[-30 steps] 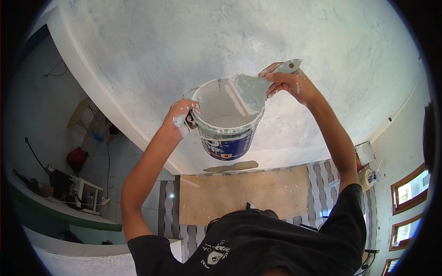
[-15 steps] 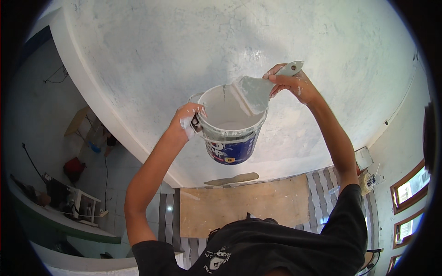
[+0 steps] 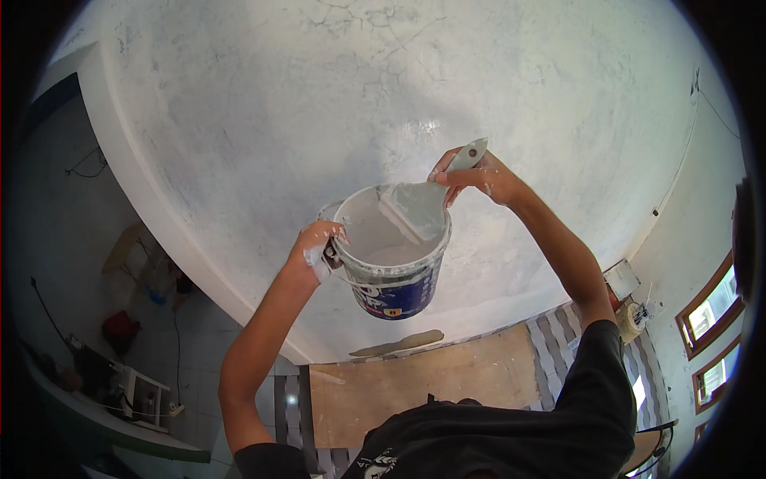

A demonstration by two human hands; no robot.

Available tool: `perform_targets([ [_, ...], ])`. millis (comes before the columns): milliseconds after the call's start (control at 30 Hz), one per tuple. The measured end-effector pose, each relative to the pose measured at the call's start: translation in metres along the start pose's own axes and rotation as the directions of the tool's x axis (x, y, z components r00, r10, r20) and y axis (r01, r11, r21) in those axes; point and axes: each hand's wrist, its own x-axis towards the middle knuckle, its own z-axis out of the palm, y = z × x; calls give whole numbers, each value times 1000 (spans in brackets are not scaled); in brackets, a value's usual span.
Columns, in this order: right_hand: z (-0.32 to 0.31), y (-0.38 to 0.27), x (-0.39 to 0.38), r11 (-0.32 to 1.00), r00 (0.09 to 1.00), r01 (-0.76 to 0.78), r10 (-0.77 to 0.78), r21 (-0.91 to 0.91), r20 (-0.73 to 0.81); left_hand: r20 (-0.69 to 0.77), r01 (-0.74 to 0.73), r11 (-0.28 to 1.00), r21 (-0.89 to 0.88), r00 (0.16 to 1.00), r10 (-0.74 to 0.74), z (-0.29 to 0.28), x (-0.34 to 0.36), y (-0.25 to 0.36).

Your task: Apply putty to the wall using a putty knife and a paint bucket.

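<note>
My left hand (image 3: 316, 244) grips the left rim of a blue and white paint bucket (image 3: 408, 292), held up before the wall. White paint smears the back of this hand. Something dark sits under its fingers at the bucket's side; I cannot make out what. Inside the bucket lies white paint (image 3: 391, 255). My right hand (image 3: 496, 180) is closed round the handle of a wide, pale grey paintbrush (image 3: 420, 200), tilted over the bucket's far right rim. Its broad end slants down inside the bucket, and specks of paint dot my fingers.
A whitish, patchy wall (image 3: 279, 120) with cracks rises in front. Below lies a brown board (image 3: 447, 372) beside a grey striped floor covering (image 3: 558, 342). Paint-stained containers (image 3: 631, 320) stand at the right, near wood-framed windows (image 3: 708, 319). A white stand (image 3: 146, 396) is at the left.
The bucket has sunk lower in view and shifted slightly left, with both hands. The brush has moved down and left along with it, still inside the rim.
</note>
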Motion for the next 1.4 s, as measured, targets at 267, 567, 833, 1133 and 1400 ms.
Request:
perform_targets([
  [267, -2, -8, 0, 999, 999, 17, -19, 43, 35, -12, 0, 1000, 16, 1000, 0, -2, -1, -3],
  [567, -5, -8, 5, 998, 999, 30, -31, 55, 23, 11, -7, 999, 43, 1000, 7, 1, -14, 2],
  [833, -13, -9, 6, 998, 999, 22, -23, 61, 25, 26, -21, 998, 56, 999, 20, 16, -23, 6],
  [1133, -14, -8, 8, 997, 994, 72, -74, 30, 83, 28, -20, 994, 104, 999, 17, 8, -14, 2],
  [1400, -10, -20, -2, 991, 982, 131, -132, 12, 135, 17, -6, 993, 117, 1000, 4, 14, -24, 10],
])
